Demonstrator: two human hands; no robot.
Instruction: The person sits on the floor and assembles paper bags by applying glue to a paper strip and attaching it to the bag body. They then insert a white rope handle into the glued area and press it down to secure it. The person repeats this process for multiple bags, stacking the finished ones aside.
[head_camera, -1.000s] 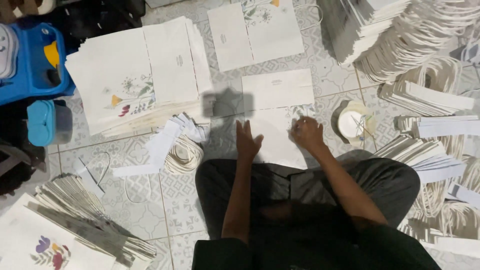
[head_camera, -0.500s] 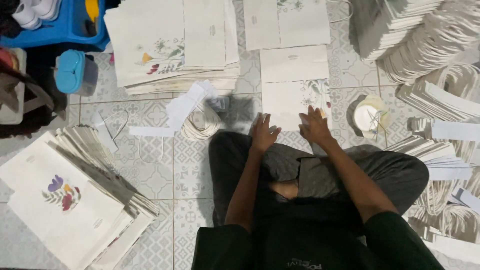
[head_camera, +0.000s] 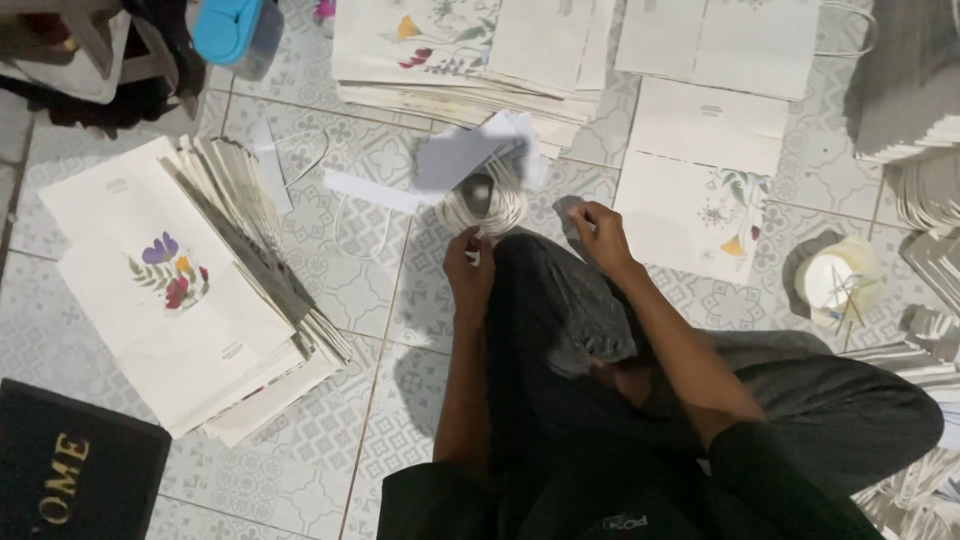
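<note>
Left hand (head_camera: 468, 272) pinching a cord end at the white cord bundle (head_camera: 487, 205) at twelve o'clock, right hand (head_camera: 597, 232) resting loose-fingered at one o'clock beside an unfinished flat bag (head_camera: 690, 215), finished bag stack (head_camera: 190, 300) at nine.

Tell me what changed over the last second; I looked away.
Both hands left the flat paper bag they were pressing. The left hand moved left to the bundle of white cord handles, fingers pinching something small there; the right hand lifted, empty. The view swung left too. The bag stacks lie as before.
</note>
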